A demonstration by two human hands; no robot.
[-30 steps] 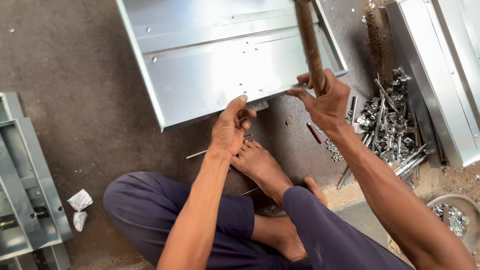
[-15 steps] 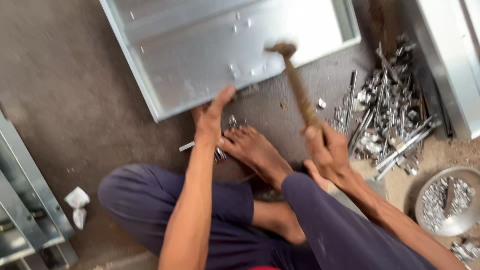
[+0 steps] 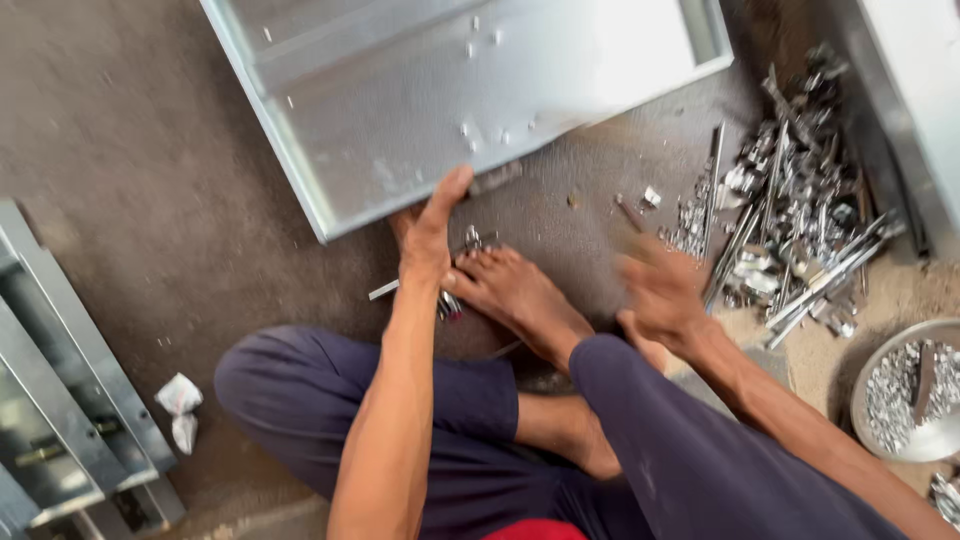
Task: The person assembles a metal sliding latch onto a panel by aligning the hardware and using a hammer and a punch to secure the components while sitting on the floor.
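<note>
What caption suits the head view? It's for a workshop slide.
Seated on the floor, a person's left hand steadies a metal panel while the blurred right hand moves beside scattered metal parts.

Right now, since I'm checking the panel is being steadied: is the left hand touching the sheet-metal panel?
Yes, the left hand presses its fingers against the lower edge of the sheet-metal panel.
</note>
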